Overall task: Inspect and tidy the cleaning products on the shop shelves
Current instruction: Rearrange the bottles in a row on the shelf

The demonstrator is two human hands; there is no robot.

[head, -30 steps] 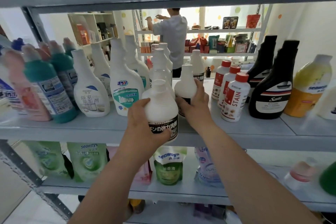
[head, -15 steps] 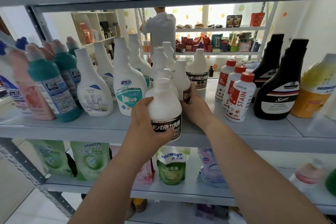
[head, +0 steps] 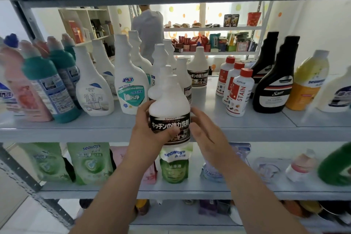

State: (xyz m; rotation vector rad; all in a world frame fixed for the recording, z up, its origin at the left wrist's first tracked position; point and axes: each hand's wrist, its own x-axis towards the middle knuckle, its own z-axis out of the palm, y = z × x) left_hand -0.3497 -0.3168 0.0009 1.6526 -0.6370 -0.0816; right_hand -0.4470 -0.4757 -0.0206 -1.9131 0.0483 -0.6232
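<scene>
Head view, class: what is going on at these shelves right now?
A person faces grey metal shelves stocked with cleaning products. Their left hand grips a white plastic bottle with a black label at the middle shelf's front edge. The right hand, fingers relaxed, is close beside the bottle's right side.

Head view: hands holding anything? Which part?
Left hand grips the black-labelled white bottle around its labelled lower body; right hand is open beside it, holding nothing.

Left hand (head: pixel 150 129) raised, fingers curled in grip; right hand (head: pixel 205 131) alongside, fingers straight, seemingly relaxed.
</scene>
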